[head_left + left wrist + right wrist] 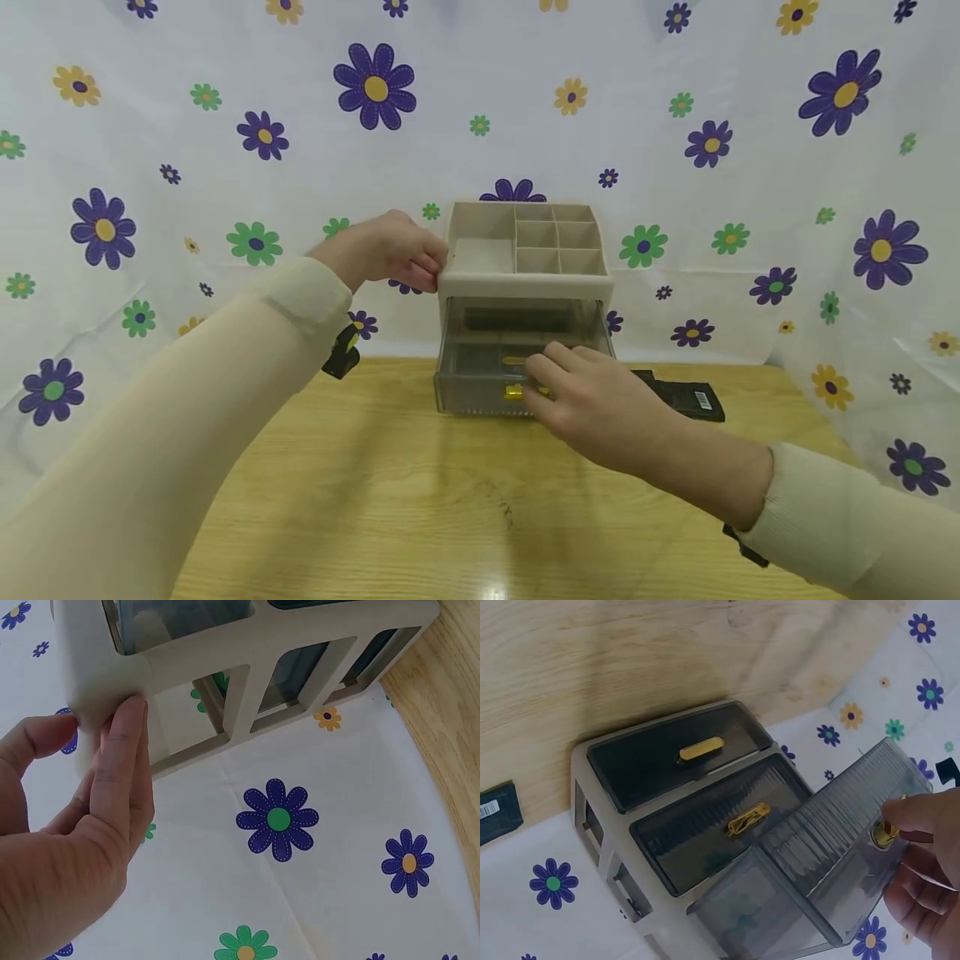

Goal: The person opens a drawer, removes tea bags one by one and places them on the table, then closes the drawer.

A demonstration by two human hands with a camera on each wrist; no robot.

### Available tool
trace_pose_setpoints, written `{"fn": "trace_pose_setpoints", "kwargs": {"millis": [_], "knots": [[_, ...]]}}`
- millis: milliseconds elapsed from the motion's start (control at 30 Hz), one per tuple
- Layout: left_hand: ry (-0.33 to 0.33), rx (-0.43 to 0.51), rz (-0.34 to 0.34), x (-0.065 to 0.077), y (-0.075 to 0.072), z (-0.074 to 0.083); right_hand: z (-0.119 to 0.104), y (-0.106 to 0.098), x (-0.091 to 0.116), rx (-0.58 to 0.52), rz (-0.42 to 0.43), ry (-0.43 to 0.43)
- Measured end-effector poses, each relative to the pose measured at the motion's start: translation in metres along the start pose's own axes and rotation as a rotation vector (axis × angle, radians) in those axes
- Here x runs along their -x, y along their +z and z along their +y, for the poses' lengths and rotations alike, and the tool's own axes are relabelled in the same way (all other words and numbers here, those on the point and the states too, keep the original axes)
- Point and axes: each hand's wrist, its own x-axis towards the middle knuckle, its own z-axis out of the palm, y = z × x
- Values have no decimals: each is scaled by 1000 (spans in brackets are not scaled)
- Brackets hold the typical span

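A beige desk organizer with open top compartments stands at the back of the wooden table. My left hand grips its upper left corner, thumb and fingers on the beige frame. The organizer's top translucent grey drawer is pulled out. My right hand pinches that drawer's gold handle at the front. Two lower drawers, each with a gold handle, are pushed in. Something dark lies in the open drawer.
A flat black item with a barcode label lies on the table right of the organizer, also in the right wrist view. A white cloth with flowers hangs behind and at both sides. Bare wood lies in front.
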Motion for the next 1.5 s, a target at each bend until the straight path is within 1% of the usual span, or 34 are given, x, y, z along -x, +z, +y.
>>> {"fn": "trace_pose_setpoints", "kwargs": {"millis": [133, 267, 433, 567, 700, 867, 1000, 1033, 1133, 1233, 1333, 1500], "knots": [[-1, -8, 20, -4, 4, -2, 0, 4, -2, 21, -20, -3], [-8, -56, 36, -4, 5, -5, -1, 6, -4, 22, -37, -10], [20, -108, 60, -4, 4, -3, 9, 10, -8, 59, -47, -5], [25, -93, 60, -6, 4, 0, 24, 22, -12, 101, -57, 12], [21, -79, 69, -10, 5, 1, 32, 33, -17, 96, -50, 42], [22, -93, 61, -9, 9, 1, 33, 37, -17, 90, -34, 48], [25, -125, 80, -5, 5, 0, 34, 40, -22, 112, -7, 71], [25, -127, 81, -7, 7, -1, 35, 42, -20, 113, -8, 82], [16, -121, 94, -5, 4, -1, 41, 48, -23, 111, -8, 101], [7, -107, 83, -4, 5, -2, 44, 56, -23, 124, -19, 98], [9, -115, 75, -2, 6, -1, 47, 63, -22, 148, -14, 90], [14, -129, 84, -1, 8, 1, 52, 75, -22, 170, 6, 113]]}}
